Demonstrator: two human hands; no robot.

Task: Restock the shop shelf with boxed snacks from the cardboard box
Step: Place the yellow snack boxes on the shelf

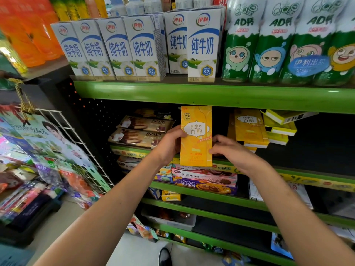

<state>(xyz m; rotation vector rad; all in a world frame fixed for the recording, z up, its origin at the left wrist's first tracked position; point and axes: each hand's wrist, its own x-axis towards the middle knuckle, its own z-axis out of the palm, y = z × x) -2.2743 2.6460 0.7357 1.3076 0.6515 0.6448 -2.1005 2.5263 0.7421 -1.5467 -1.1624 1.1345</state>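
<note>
Both hands grasp one yellow snack box (pixel 196 136) and keep it upright in front of the green shelf (pixel 211 93). Left hand (pixel 169 144) grips the left edge of the box, right hand (pixel 228 148) pinches the right edge. Behind the box, to its right on the same shelf level, more yellow boxes (pixel 249 127) stand and lie. Milk cartons (pixel 203 45) stand on the shelf above the box.

The single head-worn view looks forward and slightly down, close to the green shelf unit (pixel 211 93). It faces the unit's front at an angle, with the milk-carton tier above centre and the floor below left.
</note>
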